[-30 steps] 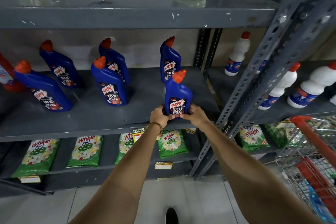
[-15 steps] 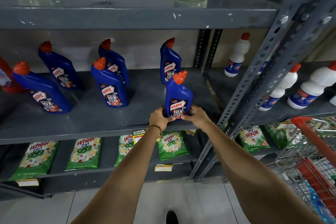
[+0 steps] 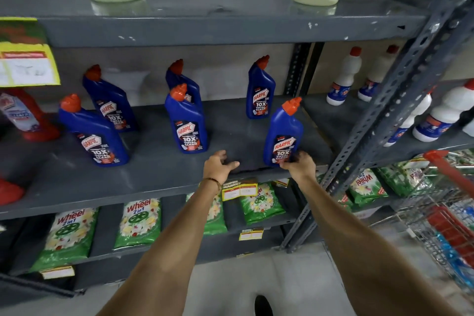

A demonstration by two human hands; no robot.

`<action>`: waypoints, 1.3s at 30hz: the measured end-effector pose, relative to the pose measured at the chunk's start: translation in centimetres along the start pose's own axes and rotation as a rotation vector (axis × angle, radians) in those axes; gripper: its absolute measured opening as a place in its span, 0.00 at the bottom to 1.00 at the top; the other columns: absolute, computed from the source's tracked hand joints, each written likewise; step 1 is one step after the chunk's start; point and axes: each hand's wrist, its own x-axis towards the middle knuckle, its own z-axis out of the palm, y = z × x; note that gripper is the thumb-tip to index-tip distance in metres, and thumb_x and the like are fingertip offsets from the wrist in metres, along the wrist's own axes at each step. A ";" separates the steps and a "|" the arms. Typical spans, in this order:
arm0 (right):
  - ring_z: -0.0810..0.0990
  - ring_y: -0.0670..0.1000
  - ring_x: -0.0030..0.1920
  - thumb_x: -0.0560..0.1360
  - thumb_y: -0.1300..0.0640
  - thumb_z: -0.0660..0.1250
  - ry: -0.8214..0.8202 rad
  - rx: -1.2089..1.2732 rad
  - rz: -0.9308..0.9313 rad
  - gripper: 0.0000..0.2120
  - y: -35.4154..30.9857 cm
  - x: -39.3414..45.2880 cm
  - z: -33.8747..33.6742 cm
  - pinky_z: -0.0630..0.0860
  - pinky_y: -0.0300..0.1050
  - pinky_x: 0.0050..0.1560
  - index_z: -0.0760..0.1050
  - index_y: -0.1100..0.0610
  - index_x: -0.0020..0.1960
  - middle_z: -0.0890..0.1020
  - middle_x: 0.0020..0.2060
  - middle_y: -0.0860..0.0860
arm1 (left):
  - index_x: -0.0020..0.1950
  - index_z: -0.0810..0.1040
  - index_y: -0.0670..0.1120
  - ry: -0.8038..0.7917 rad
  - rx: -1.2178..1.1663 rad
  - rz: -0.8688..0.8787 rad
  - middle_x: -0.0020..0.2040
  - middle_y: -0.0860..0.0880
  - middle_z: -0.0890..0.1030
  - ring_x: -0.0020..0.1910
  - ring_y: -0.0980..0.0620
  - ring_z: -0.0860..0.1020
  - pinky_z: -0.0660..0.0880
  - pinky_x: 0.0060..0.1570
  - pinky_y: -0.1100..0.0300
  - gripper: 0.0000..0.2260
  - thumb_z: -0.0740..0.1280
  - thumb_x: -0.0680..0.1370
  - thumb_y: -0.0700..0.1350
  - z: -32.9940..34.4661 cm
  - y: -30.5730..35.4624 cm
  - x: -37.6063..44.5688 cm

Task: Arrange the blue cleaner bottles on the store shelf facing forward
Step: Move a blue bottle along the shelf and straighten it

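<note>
Several blue cleaner bottles with orange caps stand on the grey middle shelf [image 3: 154,177], labels toward me. The front right bottle [image 3: 283,133] stands near the shelf's front edge. My right hand [image 3: 297,165] holds its base with the fingers on the label's lower corner. My left hand [image 3: 218,165] is off the bottle, fingers spread, resting at the shelf edge between that bottle and the front middle bottle [image 3: 186,122]. More blue bottles stand at the back right [image 3: 259,90], back left [image 3: 109,99] and front left [image 3: 92,133].
A red bottle [image 3: 24,115] stands at the left end of the shelf. White bottles [image 3: 343,77] fill the neighbouring bay, past a slanted grey upright [image 3: 384,100]. Green detergent packs [image 3: 138,220] lie on the lower shelf. A shopping cart [image 3: 446,213] is at my right.
My left hand has let go of the front right bottle and moved left along the shelf edge. The right hand stays on the bottle. The view has moved closer.
</note>
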 end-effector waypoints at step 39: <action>0.81 0.58 0.55 0.66 0.63 0.74 -0.365 0.016 -0.183 0.20 -12.1 -2.4 18.0 0.76 0.54 0.59 0.75 0.63 0.57 0.82 0.54 0.60 | 0.60 0.74 0.39 0.074 -0.005 0.019 0.57 0.39 0.81 0.56 0.42 0.79 0.76 0.58 0.50 0.18 0.71 0.72 0.42 -12.7 -4.4 5.8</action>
